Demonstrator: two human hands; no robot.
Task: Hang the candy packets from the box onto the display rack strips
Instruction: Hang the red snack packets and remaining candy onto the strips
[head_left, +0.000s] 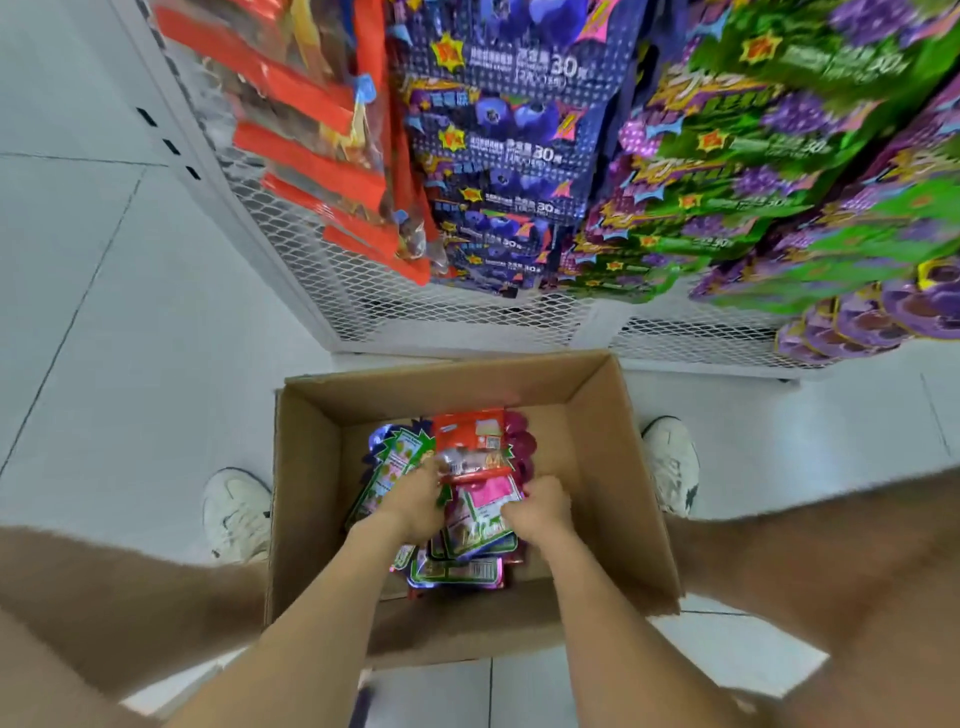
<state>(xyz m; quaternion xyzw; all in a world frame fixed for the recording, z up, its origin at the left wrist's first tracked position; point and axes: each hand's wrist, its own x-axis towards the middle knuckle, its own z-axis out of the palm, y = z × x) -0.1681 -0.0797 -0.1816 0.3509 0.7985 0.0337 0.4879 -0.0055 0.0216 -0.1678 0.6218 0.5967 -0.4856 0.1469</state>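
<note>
The box (597, 467) stands open-topped, its right half bare beside the packets (467, 519).

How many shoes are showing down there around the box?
2. The left shoe stands on the floor beside the left side of the cardboard box; the right shoe stands at its right side. The box edge may hide part of each.

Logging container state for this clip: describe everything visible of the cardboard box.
The cardboard box is plain brown card, open-topped, upright on the white tiled floor before the mesh rack, between two shoes. A pile of candy packets covers part of its bottom; the left hand and right hand reach in, gripping packets.
</note>
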